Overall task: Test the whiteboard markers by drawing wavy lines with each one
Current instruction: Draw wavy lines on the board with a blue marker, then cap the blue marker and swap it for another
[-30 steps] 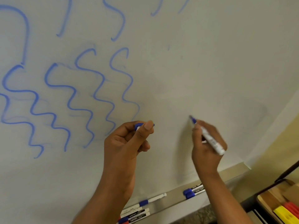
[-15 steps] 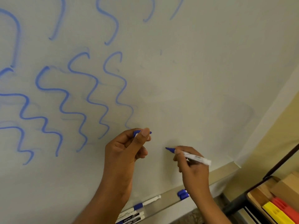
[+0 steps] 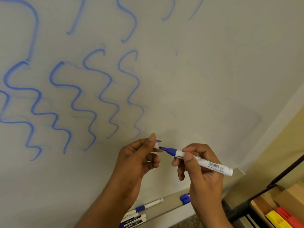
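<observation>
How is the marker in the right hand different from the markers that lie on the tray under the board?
The held marker is uncapped, with its blue tip bare at the cap that the left hand pinches; one tray marker seems to wear its blue cap, though this is small. The held marker is gripped by the right hand in front of the whiteboard; the tray markers lie on the tray. Both have white barrels with blue parts.

Smooth glossy whiteboard (image 3: 205, 71); white plastic marker (image 3: 212, 164); metal tray (image 3: 171, 203).
</observation>
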`<act>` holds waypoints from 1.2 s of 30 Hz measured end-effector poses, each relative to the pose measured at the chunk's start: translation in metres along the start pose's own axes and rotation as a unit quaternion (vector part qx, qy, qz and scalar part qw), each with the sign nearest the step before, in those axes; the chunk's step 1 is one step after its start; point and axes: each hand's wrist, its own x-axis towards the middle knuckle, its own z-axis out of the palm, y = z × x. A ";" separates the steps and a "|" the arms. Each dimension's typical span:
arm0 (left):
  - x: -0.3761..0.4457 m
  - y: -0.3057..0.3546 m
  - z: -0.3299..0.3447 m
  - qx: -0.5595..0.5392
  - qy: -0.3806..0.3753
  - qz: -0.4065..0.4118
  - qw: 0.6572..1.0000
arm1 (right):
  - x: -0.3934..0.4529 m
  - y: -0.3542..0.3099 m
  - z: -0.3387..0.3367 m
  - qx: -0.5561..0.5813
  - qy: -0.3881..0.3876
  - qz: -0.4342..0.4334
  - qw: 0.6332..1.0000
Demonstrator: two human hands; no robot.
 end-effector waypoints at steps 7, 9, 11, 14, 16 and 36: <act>0.000 -0.002 -0.005 0.018 -0.035 0.008 0.999 | 0.000 0.004 0.007 -0.086 -0.012 -0.019 0.996; 0.002 -0.001 -0.007 0.018 -0.030 0.016 0.999 | 0.000 0.004 0.009 -0.078 -0.009 0.014 0.997; 0.004 -0.002 -0.009 0.013 -0.023 0.024 0.999 | 0.001 0.005 0.008 -0.021 -0.002 0.070 0.997; 0.006 -0.008 -0.007 0.007 -0.001 0.037 0.999 | 0.002 0.009 0.001 0.093 -0.045 0.176 0.979; 0.008 -0.012 -0.006 0.010 0.022 0.049 0.999 | 0.004 0.010 -0.005 0.132 -0.066 0.213 0.966; 0.031 -0.066 0.030 0.171 -0.003 0.114 0.979 | 0.026 0.022 -0.070 0.017 -0.030 0.430 0.902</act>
